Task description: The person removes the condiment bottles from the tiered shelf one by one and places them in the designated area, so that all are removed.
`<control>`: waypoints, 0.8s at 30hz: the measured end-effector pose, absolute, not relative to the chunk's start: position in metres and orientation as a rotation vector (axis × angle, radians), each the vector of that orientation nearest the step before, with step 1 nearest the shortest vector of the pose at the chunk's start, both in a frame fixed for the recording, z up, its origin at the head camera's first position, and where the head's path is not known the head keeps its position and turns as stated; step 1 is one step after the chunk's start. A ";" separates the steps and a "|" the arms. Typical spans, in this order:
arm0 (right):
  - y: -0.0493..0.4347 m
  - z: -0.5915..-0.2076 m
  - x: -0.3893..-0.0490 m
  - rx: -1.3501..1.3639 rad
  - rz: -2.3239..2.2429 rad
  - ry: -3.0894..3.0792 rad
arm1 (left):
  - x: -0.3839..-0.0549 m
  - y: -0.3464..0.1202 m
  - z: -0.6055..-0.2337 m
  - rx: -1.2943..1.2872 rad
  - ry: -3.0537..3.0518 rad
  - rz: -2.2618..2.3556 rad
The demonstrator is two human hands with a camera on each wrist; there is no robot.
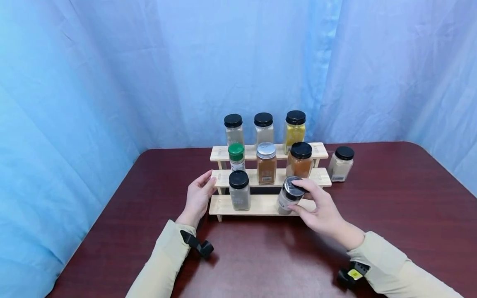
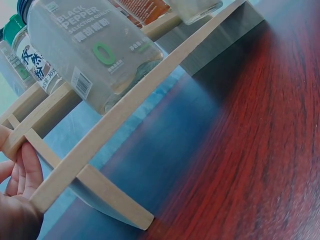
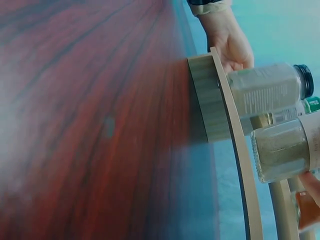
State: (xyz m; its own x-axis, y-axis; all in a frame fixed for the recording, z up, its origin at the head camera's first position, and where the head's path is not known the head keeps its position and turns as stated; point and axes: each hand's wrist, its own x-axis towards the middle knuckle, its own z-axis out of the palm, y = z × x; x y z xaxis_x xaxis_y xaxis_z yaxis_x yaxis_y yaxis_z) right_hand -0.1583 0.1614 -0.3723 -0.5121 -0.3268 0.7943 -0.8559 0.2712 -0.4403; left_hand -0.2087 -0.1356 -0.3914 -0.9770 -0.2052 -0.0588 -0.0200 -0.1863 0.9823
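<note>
The held jar (image 1: 283,203) lies to the left of the right hand (image 1: 322,207), over the right part of the bottom tier (image 1: 264,202) of the wooden rack (image 1: 319,150). Its long axis is tilted off vertical, the black lid (image 1: 290,192) leaning toward the right hand and the base set to the left; whether the base touches the tier cannot be told. Placing the jar square would, by judgement, call for bringing this axis upright. The right hand is the nearer one; its grip is clamped on the jar, thumb against the side and fingers at the lid. The left hand (image 1: 198,196) is well apart from the jar, its grip pinching the left end of the middle tier (image 1: 221,178). The black pepper jar (image 1: 239,198) stands upright on the bottom tier, left of the held jar, with a gap between. Materials: the held jar appears to be clear and rounded, with a pale label and a thick, glossy base. The black pepper jar is clear and square-sided, with rounded shoulders. The rack is pale, smooth wood with flat, straight-edged boards; the table (image 1: 238,265) is dark red with streaked grain and a dull sheen.
</note>
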 end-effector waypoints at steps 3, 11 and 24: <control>0.169 -0.372 -0.158 1.061 1.230 -1.980 | -0.208 -0.136 -0.390 0.280 -1.914 -2.316; 0.189 -0.372 -0.158 1.051 1.293 -1.935 | -0.209 -0.136 -0.390 0.289 -1.917 -2.315; 0.232 -0.369 -0.152 0.869 1.164 -2.055 | -0.210 -0.136 -0.391 0.259 -1.893 -2.343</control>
State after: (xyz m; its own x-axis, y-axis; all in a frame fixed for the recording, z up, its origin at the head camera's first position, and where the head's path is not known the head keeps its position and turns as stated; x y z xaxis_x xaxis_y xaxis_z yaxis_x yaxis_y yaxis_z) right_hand -0.1523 0.2321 -0.3687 -0.5947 -0.2401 0.7672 -0.7815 0.3965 -0.4817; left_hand -0.2102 -0.1356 -0.3912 -0.9784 -0.1981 -0.0583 -0.0154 -0.2115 0.9773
